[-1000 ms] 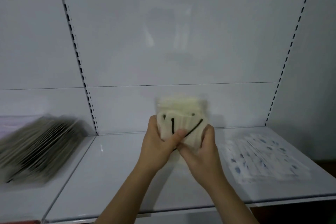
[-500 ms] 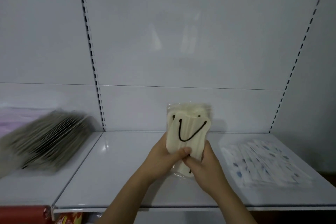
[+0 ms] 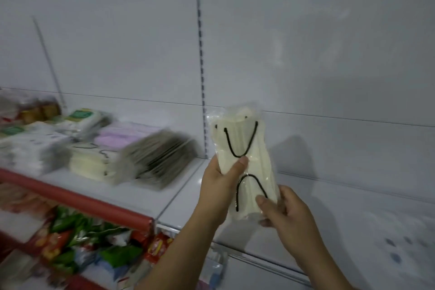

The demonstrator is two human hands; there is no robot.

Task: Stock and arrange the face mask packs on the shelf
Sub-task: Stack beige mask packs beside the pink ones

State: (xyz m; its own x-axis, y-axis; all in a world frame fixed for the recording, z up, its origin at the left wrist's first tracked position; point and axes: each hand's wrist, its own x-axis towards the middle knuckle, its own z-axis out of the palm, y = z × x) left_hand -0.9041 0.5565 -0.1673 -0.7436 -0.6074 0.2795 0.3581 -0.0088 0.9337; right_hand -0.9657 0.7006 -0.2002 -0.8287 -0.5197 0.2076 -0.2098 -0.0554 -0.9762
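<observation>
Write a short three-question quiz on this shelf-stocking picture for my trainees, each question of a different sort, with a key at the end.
1. True or false: the cream mask pack is lying flat on the shelf.
2. Which hand has its grip lower on the pack? A) left hand B) right hand C) neither
3. Fill in: the ear loops seen through the pack's clear wrapper are ____ in colour.

Key
1. False: both hands hold it upright, above the shelf.
2. B: the right hand grips the bottom end; the left grips the middle, thumb on the front.
3. Black.
</observation>
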